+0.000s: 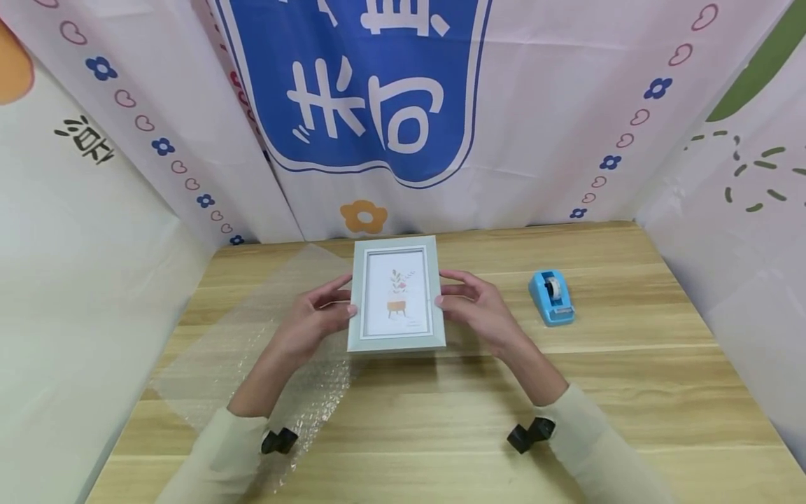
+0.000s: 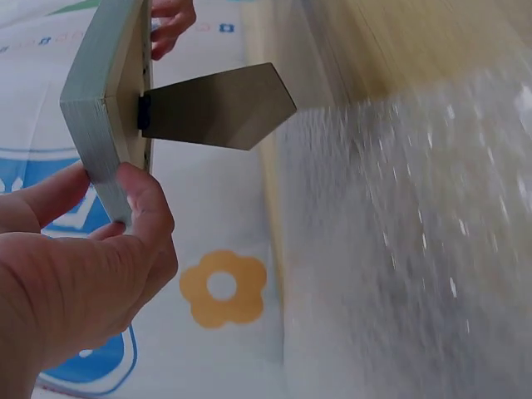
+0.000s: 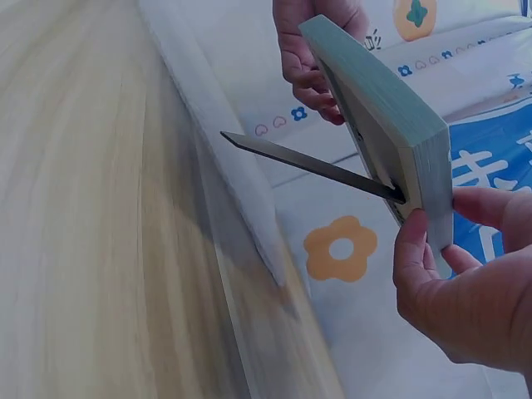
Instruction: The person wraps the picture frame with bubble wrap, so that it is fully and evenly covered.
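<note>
A pale green picture frame (image 1: 396,343) with a print of a plant in an orange pot is held up between both hands. My left hand (image 1: 317,315) pinches its left side, and my right hand (image 1: 475,308) pinches the right side. In the left wrist view, the thumb and fingers grip the frame's edge, and a dark flat stand (image 2: 216,108) juts out from its back. The right wrist view shows that same stand (image 3: 307,166) edge-on, swung away from the backing. Clear bubble wrap (image 1: 252,343) lies on the table to the left, partly beneath the left forearm.
On the right side of the wooden table (image 1: 630,392) sits a blue tape dispenser (image 1: 551,297) with a roll in it. A printed white cloth (image 1: 516,140) hangs behind the table's back edge, with more cloth at both sides.
</note>
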`<control>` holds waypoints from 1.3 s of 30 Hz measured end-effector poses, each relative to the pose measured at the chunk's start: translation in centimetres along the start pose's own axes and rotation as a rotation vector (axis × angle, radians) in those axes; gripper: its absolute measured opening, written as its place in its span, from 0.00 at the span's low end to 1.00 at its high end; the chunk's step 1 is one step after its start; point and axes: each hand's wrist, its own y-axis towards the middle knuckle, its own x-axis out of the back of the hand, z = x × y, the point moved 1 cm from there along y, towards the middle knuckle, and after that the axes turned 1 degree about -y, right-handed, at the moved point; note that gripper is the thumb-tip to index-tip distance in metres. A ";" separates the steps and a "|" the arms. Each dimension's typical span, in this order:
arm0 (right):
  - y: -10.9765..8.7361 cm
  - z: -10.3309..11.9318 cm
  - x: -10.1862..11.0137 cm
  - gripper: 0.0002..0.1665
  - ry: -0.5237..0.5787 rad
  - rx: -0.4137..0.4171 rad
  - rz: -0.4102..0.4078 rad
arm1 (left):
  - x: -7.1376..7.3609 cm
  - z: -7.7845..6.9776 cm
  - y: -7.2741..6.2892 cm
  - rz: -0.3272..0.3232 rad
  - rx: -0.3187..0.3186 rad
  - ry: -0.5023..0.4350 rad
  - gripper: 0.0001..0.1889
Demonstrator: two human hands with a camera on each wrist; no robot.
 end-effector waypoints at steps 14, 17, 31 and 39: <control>1.7 -0.5 -4.8 0.35 0.134 0.022 0.041 | 4.9 -0.1 -1.4 0.000 0.025 -0.056 0.39; 2.1 -0.4 -5.8 0.34 0.135 0.024 0.048 | 5.9 0.1 -1.7 -0.001 0.023 -0.087 0.39; 3.5 -0.4 -10.6 0.35 0.170 0.039 0.097 | 11.1 1.1 -2.9 0.037 -0.036 -0.174 0.33; 4.1 -1.5 -13.7 0.33 0.159 0.056 0.108 | 13.9 2.2 -4.5 0.037 -0.061 -0.143 0.31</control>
